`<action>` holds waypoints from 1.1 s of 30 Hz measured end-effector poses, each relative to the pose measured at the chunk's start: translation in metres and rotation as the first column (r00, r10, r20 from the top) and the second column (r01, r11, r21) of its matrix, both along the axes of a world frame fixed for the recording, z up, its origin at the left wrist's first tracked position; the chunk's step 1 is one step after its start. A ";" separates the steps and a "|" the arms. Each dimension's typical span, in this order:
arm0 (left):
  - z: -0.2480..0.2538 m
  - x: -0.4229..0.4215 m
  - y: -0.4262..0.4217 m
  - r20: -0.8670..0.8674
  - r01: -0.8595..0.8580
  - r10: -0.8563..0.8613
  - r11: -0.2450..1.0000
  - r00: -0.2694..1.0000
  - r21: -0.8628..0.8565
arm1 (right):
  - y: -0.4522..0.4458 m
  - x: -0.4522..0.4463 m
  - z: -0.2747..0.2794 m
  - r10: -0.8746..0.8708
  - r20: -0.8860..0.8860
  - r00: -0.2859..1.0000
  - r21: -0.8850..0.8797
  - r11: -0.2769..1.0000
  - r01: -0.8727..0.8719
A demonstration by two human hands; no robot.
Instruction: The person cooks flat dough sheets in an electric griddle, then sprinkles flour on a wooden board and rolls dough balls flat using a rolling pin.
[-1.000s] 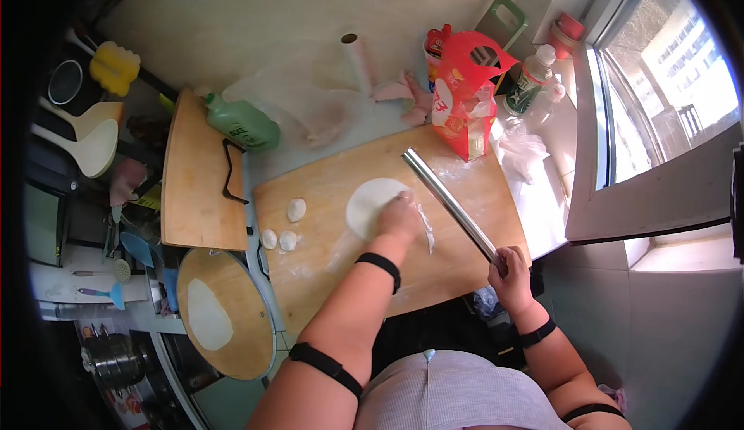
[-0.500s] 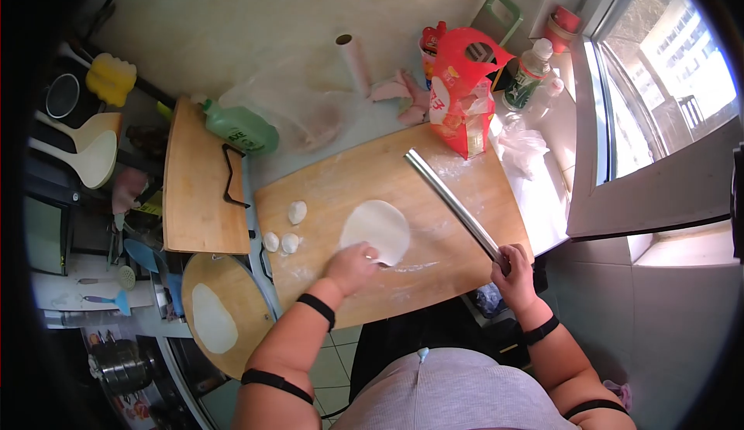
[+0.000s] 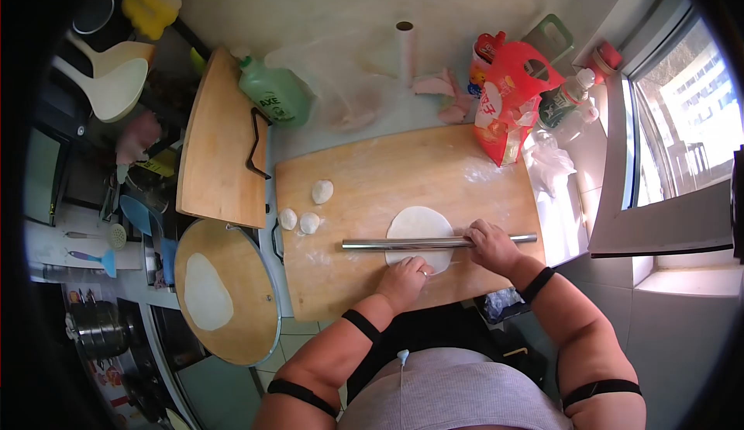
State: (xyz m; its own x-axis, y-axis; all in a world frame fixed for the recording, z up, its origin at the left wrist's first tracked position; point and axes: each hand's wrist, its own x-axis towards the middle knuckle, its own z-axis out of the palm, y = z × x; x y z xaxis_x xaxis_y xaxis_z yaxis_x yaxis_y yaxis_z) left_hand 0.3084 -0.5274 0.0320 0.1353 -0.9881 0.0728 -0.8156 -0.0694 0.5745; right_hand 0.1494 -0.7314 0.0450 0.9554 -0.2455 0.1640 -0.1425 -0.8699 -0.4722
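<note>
A round, flat sheet of dough [image 3: 419, 221] lies on the large wooden board [image 3: 364, 166]. Across it rests a shiny metal rolling pin [image 3: 368, 244], nearly level from left to right. My right hand [image 3: 493, 247] is closed over the pin just right of the dough. At the dough's near edge, below the pin, my left hand [image 3: 403, 282] has its fingers curled and pressed together on the dough; the fingertips are partly hidden. Several small dough balls, one of them a white ball [image 3: 322, 191], sit at the board's left side.
A round board [image 3: 252, 306] at left carries another dough sheet [image 3: 208, 294]. Behind it a wooden board [image 3: 225, 151] with a black handle stands beside a green bottle [image 3: 275, 93]. A red bag [image 3: 508, 96] and a plastic bottle [image 3: 564, 98] stand back right, near the window.
My right hand has brought the rolling pin leftward from the board's right side and laid it over the dough. The camera view has shifted, while my left hand stays at the dough's near edge.
</note>
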 end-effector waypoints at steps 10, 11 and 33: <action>0.038 0.060 -0.042 -0.006 -0.343 0.353 0.906 0.936 -0.247 | 0.001 0.027 0.012 0.067 0.074 0.995 -0.041 0.997 -0.064; 0.039 0.048 -0.037 0.089 -0.250 0.295 0.908 0.951 -0.336 | 0.015 0.032 0.012 0.025 0.105 0.994 0.018 0.999 -0.027; 0.002 0.012 0.003 0.237 -0.051 0.004 0.981 0.971 0.190 | 0.072 0.029 -0.014 0.043 0.004 0.999 -0.028 0.999 -0.043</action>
